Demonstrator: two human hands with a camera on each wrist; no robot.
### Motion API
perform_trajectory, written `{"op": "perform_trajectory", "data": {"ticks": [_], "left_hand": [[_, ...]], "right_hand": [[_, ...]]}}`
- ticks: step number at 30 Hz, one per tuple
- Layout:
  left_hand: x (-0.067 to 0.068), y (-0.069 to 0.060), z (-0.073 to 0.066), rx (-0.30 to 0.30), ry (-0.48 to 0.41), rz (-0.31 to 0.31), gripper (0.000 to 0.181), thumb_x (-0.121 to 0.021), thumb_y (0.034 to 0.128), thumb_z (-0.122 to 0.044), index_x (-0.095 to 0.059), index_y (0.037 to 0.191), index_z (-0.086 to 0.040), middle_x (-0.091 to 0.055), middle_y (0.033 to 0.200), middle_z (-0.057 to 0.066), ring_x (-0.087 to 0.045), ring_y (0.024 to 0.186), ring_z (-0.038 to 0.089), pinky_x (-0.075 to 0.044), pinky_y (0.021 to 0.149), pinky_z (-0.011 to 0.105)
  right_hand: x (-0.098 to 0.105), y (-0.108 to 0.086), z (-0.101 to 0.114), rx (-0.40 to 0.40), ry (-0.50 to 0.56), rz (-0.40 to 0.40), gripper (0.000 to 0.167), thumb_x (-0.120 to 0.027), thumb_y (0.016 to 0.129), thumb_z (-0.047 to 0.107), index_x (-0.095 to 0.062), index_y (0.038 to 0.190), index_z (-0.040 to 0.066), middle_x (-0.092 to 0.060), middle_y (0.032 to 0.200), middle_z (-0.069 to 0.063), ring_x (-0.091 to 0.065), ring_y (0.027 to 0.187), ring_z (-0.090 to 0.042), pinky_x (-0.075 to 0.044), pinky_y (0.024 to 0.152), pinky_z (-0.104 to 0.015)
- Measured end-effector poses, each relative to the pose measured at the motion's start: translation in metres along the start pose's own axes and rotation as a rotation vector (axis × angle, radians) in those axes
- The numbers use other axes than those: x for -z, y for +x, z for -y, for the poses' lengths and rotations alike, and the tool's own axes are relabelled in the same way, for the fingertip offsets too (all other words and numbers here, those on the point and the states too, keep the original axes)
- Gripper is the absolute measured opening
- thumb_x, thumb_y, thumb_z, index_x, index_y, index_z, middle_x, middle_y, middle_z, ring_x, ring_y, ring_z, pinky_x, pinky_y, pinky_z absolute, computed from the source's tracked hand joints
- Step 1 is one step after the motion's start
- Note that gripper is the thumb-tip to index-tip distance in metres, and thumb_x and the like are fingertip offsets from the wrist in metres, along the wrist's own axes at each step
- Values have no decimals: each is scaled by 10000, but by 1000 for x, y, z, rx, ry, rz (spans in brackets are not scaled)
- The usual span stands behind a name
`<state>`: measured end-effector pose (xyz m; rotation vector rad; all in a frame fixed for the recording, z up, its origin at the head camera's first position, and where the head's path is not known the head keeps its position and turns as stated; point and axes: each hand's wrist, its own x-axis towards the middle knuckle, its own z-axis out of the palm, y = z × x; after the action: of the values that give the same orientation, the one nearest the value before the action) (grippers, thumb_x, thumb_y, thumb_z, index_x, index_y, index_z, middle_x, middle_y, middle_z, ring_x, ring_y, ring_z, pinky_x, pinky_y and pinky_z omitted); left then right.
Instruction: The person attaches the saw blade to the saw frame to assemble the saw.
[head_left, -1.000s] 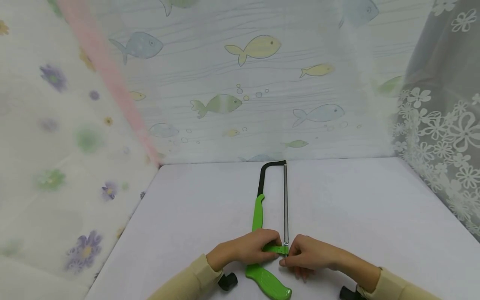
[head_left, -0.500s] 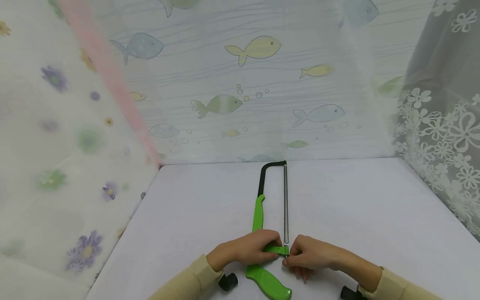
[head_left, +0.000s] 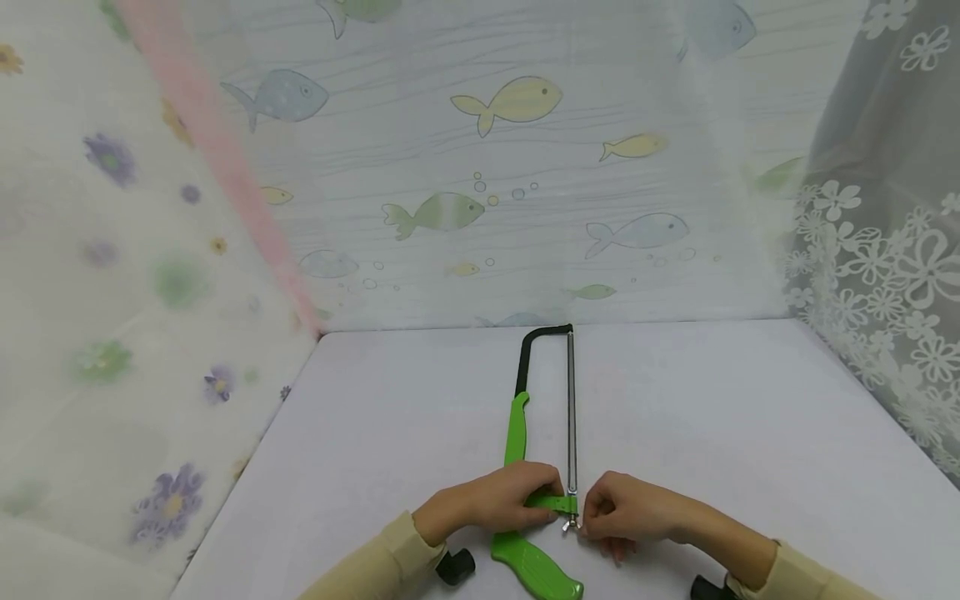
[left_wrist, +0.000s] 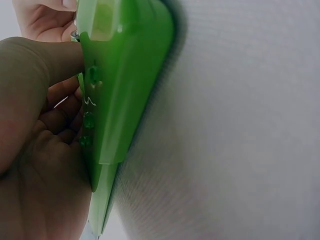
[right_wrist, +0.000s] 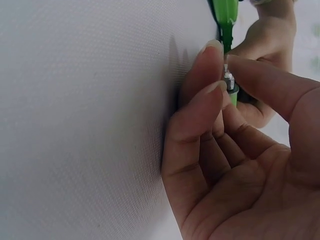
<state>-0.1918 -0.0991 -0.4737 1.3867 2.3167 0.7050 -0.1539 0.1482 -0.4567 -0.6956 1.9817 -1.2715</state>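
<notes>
A hacksaw (head_left: 516,433) with a green handle and black front frame lies flat on the white table, its metal blade (head_left: 572,408) to the right. My left hand (head_left: 504,498) grips the green frame above the handle; the left wrist view shows the thumb over the green body (left_wrist: 127,75). At the near end of the blade, a metal wing nut (head_left: 572,526) juts from the green holder (head_left: 555,503). Just right of it is my right hand (head_left: 630,506), fingers loosely bent. Thumb and fingertips stand slightly apart beside the wing nut (right_wrist: 229,79) in the right wrist view.
The white tabletop (head_left: 390,400) reaches back to a curtain (head_left: 420,150) printed with fish. A flowered curtain (head_left: 112,333) hangs at the left, a grey lace one (head_left: 900,217) at the right. Black wrist camera parts (head_left: 455,566) sit under the left sleeve.
My right hand has shifted slightly right, off the wing nut, which now shows uncovered. My left hand keeps its grip, and the hacksaw lies in the same place.
</notes>
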Motion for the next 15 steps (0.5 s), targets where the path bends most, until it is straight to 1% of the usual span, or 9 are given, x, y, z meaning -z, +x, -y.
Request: {"op": "perform_trajectory", "data": {"ticks": [5,9,11,15], "left_hand": [[1,0,0,3,0,-2,83,-653,1015,-165,-598,1075,-150,-591,980,-120,-515,882,-22,-440,815,125],[0,0,0,1,0,-4,81,-653,1014,-164,-597,1070,-150,-580,966,-123,-511,872,-20,-438,804,125],[-1,0,1,0,-2,-6,80,-652,1013,-157,-598,1071,-148,-584,970,-120,-511,873,-21,-437,803,123],[-1,0,1,0,-5,-9,86,-653,1011,-146,-602,1079,-141,-598,980,-108,-513,881,-23,-438,811,121]], "right_hand": [[-1,0,0,10,11,-5,200,-687,933,108,-665,779,-18,-595,611,22,-524,481,-74,-380,444,-191],[-2,1,0,20,39,19,191,-716,916,96,-686,783,-38,-599,608,17,-510,481,-67,-368,447,-196],[-3,1,0,23,47,37,206,-729,912,112,-702,787,-50,-609,608,13,-511,484,-67,-363,448,-202],[-6,2,2,15,55,60,290,-732,927,174,-709,766,-67,-634,609,-11,-523,485,-89,-355,445,-224]]}}
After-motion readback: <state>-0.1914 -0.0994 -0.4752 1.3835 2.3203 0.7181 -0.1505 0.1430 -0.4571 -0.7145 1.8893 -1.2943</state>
